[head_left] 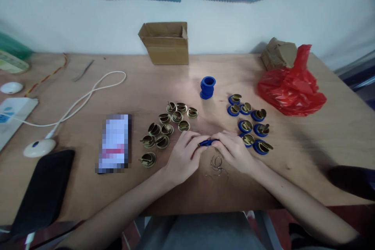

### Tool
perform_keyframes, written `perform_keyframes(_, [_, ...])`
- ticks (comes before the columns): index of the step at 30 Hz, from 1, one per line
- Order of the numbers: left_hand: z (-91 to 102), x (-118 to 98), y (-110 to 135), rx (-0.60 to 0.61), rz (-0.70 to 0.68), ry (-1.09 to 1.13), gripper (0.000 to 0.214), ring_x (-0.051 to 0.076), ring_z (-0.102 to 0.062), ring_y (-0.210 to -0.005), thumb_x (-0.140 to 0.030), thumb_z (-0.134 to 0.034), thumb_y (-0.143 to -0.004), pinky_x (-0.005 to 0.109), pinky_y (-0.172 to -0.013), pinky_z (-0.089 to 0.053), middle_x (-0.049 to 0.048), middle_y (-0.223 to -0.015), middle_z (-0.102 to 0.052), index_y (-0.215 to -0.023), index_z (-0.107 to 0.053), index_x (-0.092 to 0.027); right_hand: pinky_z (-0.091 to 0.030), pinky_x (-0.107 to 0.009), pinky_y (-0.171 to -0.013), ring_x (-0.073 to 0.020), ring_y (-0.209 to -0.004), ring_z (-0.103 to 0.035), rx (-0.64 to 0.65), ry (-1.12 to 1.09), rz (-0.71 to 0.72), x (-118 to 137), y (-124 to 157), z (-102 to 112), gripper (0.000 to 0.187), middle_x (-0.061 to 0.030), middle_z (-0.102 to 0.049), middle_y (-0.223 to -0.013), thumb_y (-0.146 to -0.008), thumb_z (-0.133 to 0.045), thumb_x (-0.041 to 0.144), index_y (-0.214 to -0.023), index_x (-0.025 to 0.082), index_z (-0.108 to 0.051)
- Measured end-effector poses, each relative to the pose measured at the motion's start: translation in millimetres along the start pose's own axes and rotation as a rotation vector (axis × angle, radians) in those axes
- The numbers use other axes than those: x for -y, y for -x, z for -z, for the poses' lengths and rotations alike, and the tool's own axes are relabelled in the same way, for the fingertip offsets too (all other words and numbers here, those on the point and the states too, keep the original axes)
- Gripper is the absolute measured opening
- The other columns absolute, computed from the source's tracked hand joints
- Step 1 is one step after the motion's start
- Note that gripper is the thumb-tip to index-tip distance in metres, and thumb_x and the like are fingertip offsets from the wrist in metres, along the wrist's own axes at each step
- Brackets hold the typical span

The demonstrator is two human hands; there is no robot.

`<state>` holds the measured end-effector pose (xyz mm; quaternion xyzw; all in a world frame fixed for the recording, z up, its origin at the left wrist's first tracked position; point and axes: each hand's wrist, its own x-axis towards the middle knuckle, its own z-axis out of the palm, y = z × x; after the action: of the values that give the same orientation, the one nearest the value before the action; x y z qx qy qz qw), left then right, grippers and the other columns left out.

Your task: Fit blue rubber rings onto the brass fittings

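Note:
My left hand [185, 155] and my right hand [233, 149] meet at the middle of the wooden table [146, 187], fingers pinched together on one small blue ring part [207, 142]. Left of my hands lie several loose brass round parts [166, 129]. To the right sit several brass parts set in blue rings [252, 125]. A stack of blue rings [208, 87] stands farther back. A few thin wire clips [217, 165] lie just below my hands.
An open cardboard box [165, 42] stands at the back wall. A red plastic bag [291, 84] and crumpled brown paper [278, 52] sit at the back right. A phone [115, 142], a dark case [43, 189], a white cable [84, 97] and tweezers [83, 71] lie on the left.

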<state>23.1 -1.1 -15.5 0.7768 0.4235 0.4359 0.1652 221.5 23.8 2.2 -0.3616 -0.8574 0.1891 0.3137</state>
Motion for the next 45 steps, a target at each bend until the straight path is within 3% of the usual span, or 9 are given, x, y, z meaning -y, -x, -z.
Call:
perform_keyframes(6, [-1.0,-1,-1,-0.009,0.020,0.048,0.017,0.018,-0.061,-0.093,-0.013,-0.063,-0.093,0.034,-0.086,-0.053,0.0041,-0.097,-0.065,-0.108,-0.062,-0.021,-0.049,-0.028,-0.065,-0.0159,-0.064,-0.063,0.004,-0.015,-0.015,0,1,0,0.031,-0.0024,-0.068,-0.073,-0.107,-0.038,0.029,-0.092,0.019,-0.063])
perform_keyframes(14, [0.0,0,-4,-0.014,0.084,0.072,0.006,0.018,-0.061,-0.090,-0.016,-0.056,-0.096,0.033,-0.082,-0.052,0.0034,-0.092,-0.064,-0.099,-0.058,-0.020,-0.052,-0.028,-0.069,-0.0159,-0.075,-0.067,-0.011,-0.094,-0.049,6,2,1,0.014,-0.0036,-0.071,-0.087,-0.103,-0.047,0.024,-0.110,0.019,-0.058])
perform_keyframes(20, [1.5,-1,-4,0.053,0.092,0.100,0.005,0.018,-0.059,-0.089,-0.016,-0.053,-0.096,0.032,-0.082,-0.051,0.0033,-0.090,-0.062,-0.096,-0.056,-0.020,-0.047,-0.025,-0.063,-0.0136,-0.065,-0.059,-0.018,-0.121,-0.080,8,2,1,0.013,-0.0001,-0.062,-0.075,-0.102,-0.047,0.022,-0.094,0.020,-0.056])
perform_keyframes(27, [-0.1,3,-1,0.052,0.035,0.101,0.006,0.018,-0.060,-0.091,-0.018,-0.058,-0.096,0.033,-0.082,-0.052,0.0035,-0.094,-0.063,-0.102,-0.057,-0.021,-0.030,-0.022,-0.048,-0.0086,-0.051,-0.038,0.048,-0.383,-0.387,9,-3,2,0.027,0.0069,-0.040,-0.059,-0.101,-0.051,0.034,-0.079,0.019,-0.055])
perform_keyframes(32, [-0.4,3,-2,0.026,0.003,0.084,0.009,0.018,-0.061,-0.089,-0.016,-0.061,-0.094,0.032,-0.080,-0.052,0.0031,-0.092,-0.063,-0.101,-0.058,-0.021,-0.027,-0.022,-0.045,-0.0082,-0.047,-0.038,0.104,-0.615,-0.543,10,-4,0,0.032,0.0074,-0.043,-0.055,-0.099,-0.052,0.044,-0.077,0.020,-0.053])
perform_keyframes(37, [-0.6,3,-3,0.034,0.007,0.095,0.011,0.017,-0.060,-0.088,-0.013,-0.061,-0.092,0.031,-0.081,-0.051,0.0026,-0.092,-0.063,-0.099,-0.057,-0.020,-0.029,-0.022,-0.046,-0.0083,-0.047,-0.039,0.105,-0.651,-0.538,9,-3,-3,0.032,0.0070,-0.045,-0.055,-0.099,-0.053,0.043,-0.077,0.020,-0.054])
perform_keyframes(45, [1.8,2,-6,0.029,0.115,0.162,0.008,0.016,-0.058,-0.084,-0.012,-0.059,-0.091,0.028,-0.078,-0.048,0.0013,-0.088,-0.061,-0.093,-0.057,-0.019,-0.033,-0.022,-0.049,-0.0090,-0.050,-0.042,0.029,-0.790,-0.475,8,1,-6,0.016,0.0079,-0.046,-0.062,-0.100,-0.054,0.038,-0.103,0.022,-0.053])
